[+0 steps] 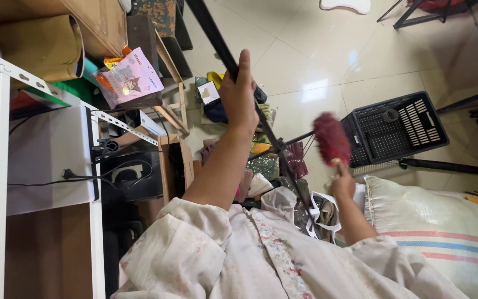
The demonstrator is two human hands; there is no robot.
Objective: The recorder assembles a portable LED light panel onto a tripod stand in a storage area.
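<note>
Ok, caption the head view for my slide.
Left hand grips a black pole; right hand holds a red duster.

Tiled floor [316, 50] (black crate [394, 130], sack [443, 221])

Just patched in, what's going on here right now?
A person in a floral top grips a black tripod pole with the left hand and holds a red feather duster in the right hand, its head near the tripod's legs. A black plastic crate sits on the tiled floor beyond, a woven sack beside it.
</note>
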